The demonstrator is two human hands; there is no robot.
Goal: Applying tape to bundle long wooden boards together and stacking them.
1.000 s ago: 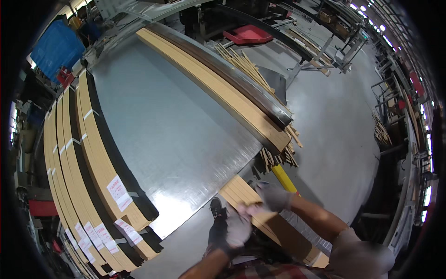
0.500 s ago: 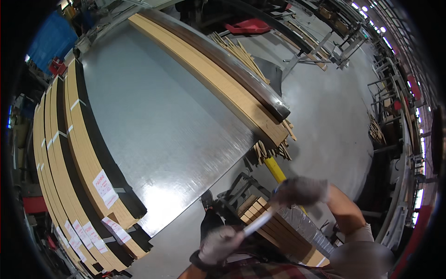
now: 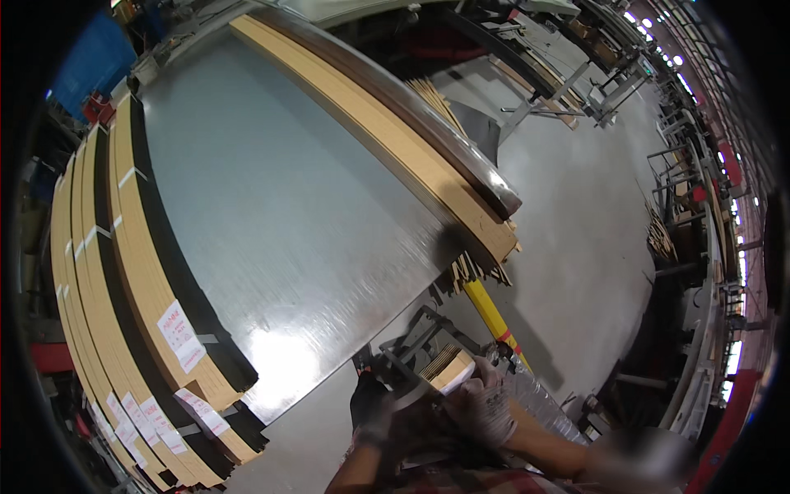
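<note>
My right hand (image 3: 487, 403), in a pale glove, is at the top end of an upright bundle of long cardboard cartons (image 3: 441, 367) near my body. Its fingers are closed at a white strip (image 3: 457, 378) lying across the bundle's end. To its left is my left hand (image 3: 375, 414), smeared by motion, and its fingers cannot be made out. A light streak shows between that hand and the bundle. Clear plastic wrap (image 3: 535, 399) covers something just right of the bundle.
A metal-topped table (image 3: 288, 222) lies ahead. Strapped long cartons (image 3: 169, 280) with white labels line its left side; another long carton (image 3: 387, 136) lies along its right edge. A yellow bar (image 3: 494, 321) and a dark metal frame (image 3: 411, 337) stand near the bundle.
My right hand has come down and left onto the bundle's end. My left hand has shifted slightly left. The white strip, stretched between both hands before, is now at the bundle's end.
</note>
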